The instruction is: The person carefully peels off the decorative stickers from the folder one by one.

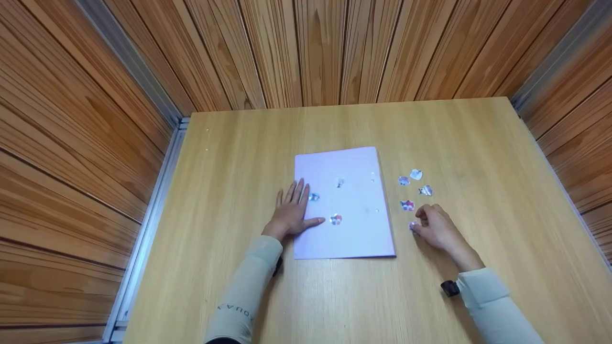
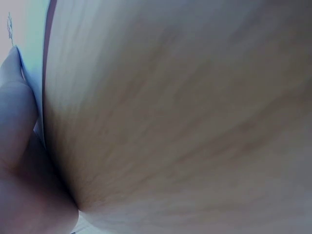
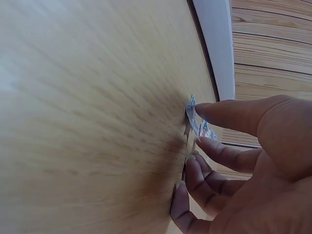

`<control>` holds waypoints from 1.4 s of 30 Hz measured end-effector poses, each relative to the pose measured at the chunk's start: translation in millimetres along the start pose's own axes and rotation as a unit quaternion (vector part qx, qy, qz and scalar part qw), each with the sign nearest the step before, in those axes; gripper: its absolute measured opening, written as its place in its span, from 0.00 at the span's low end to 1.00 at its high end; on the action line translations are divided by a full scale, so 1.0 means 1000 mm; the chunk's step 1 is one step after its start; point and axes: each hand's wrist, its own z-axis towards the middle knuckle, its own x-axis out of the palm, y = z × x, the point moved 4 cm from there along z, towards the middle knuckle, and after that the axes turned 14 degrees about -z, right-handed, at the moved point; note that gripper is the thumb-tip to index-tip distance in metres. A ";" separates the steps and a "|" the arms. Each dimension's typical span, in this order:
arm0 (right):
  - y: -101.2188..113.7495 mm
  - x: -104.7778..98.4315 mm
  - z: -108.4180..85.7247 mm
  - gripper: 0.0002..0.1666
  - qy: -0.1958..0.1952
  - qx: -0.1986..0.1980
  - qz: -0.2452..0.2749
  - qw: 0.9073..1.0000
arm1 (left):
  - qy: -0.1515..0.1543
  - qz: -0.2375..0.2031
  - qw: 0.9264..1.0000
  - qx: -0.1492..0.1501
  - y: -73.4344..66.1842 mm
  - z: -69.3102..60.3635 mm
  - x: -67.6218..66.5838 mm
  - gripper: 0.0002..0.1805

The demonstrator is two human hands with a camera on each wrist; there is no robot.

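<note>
A pale lilac rectangular board or booklet (image 1: 349, 241) lies on the table. My left hand (image 1: 291, 215) rests on its left edge, fingers straight and thumb spread. Sticker-like cutouts lie on the lilac surface: a blue one (image 1: 313, 197) beside the left fingers, a red and blue one (image 1: 335, 219) by the thumb tip, and a small grey one (image 1: 340, 183) higher up. To the right of the board, my right hand (image 1: 437, 229) pinches a small shiny cutout (image 3: 191, 116) between thumb and index finger. It is tilted up at the tabletop; its print is mostly hidden.
Beyond the right hand lie several loose cutouts, among them a red and purple one (image 1: 407, 205) and a fish-shaped one (image 1: 426, 190). Tiny clear dots (image 1: 377, 210) sit near the board's right side. Wood-panelled walls (image 1: 320, 52) stand behind and beside the table (image 1: 229, 191).
</note>
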 end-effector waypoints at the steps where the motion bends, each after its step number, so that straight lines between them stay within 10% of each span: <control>1: -0.015 0.008 0.007 0.17 0.015 -0.007 0.003 1.000 | -0.002 0.027 1.000 -0.012 0.013 0.012 0.010 0.59; 9: -0.032 0.015 0.021 0.21 0.015 -0.008 -0.009 1.000 | -0.004 0.045 0.998 -0.034 0.029 0.027 0.025 0.60; 19: 0.005 0.001 0.035 0.23 -0.026 -0.041 -0.009 0.999 | -0.008 0.051 0.998 -0.030 0.027 0.025 0.023 0.60; 42: 0.068 0.023 0.080 0.26 0.018 -0.075 0.011 0.997 | -0.006 0.052 0.998 -0.033 0.026 0.024 0.023 0.59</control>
